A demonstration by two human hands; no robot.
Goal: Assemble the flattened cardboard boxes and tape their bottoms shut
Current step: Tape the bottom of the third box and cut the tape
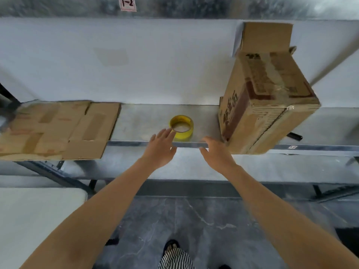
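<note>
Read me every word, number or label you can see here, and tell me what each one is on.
"1-2": handwritten on the paper tag at the top of the view.
Box: dark printed characters on its sides, too blurred to read.
Sticker on the front edge of the shelf: too small to read.
Flat cardboard: faint red print, unreadable.

A white wall (pixel 155 61) backs a grey metal surface (pixel 143 119) on black braces (pixel 56 174). Above runs a metal shelf (pixel 194 6) with a paper label (pixel 127 3) marked "1-2". Below lies a dark, marbled floor (pixel 213 226), with a white table (pixel 38 220) at lower left.
</note>
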